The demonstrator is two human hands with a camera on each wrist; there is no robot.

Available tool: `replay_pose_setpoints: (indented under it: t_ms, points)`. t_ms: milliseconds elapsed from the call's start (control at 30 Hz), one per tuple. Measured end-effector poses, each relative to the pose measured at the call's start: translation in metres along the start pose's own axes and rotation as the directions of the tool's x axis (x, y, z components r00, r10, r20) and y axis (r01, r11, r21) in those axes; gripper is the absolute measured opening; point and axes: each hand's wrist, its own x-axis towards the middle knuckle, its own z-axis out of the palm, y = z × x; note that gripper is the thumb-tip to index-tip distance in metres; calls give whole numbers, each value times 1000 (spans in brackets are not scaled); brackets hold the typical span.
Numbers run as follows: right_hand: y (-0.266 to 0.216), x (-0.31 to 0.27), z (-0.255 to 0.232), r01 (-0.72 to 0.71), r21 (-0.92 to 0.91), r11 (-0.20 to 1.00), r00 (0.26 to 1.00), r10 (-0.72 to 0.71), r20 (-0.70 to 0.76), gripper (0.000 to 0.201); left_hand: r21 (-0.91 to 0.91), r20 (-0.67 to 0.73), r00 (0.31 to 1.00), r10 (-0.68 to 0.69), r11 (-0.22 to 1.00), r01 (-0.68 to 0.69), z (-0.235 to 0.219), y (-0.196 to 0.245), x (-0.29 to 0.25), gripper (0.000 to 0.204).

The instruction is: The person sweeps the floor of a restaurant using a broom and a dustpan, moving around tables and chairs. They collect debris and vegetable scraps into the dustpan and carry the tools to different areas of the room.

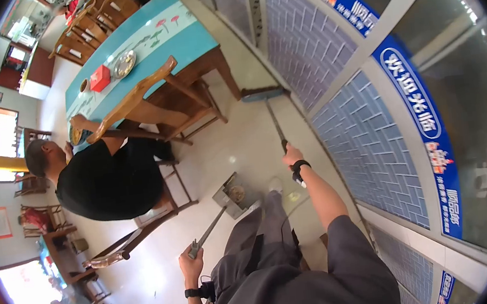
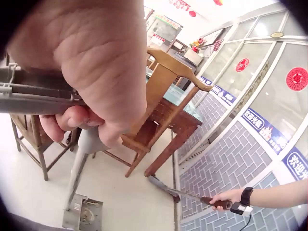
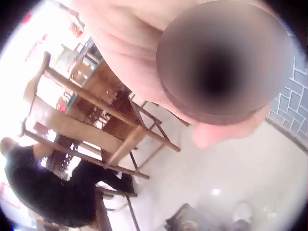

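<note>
The left hand grips the top of the grey handle of a dustpan, whose pan rests on the floor with some debris in it. In the left wrist view the left hand is curled round that handle. The right hand holds a broom's dark handle; the broom head lies on the floor beside a table leg, near the wall. Seen close in the right wrist view, the right hand wraps the handle, whose blurred end hides much of its fingers.
A seated person in black is at the blue-topped table, left of the hands. A wooden chair stands at the table's near side. A glass and tiled partition runs along the right. More chairs and tables stand at the far left.
</note>
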Motion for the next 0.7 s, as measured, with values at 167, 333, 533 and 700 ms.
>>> replay_pose_setpoints:
  t_ms: [167, 333, 533, 700]
  points:
    - [96, -26, 36, 77, -300, 951, 984, -122, -132, 62, -170, -36, 998, -49, 985, 43, 17, -35, -7, 28]
    - [203, -159, 46, 22, -319, 947, 999, -33, -31, 69, -104, -34, 999, -26, 994, 22, 20, -35, 7, 29]
    - [201, -291, 40, -368, -120, 922, 904, 385, 187, 64, -103, -32, 998, 50, 993, -53, 30, -60, 22, 30]
    - [190, -335, 54, -61, -189, 980, 994, 42, -101, 60, -99, 75, 990, 118, 989, -111, 26, -85, 42, 32]
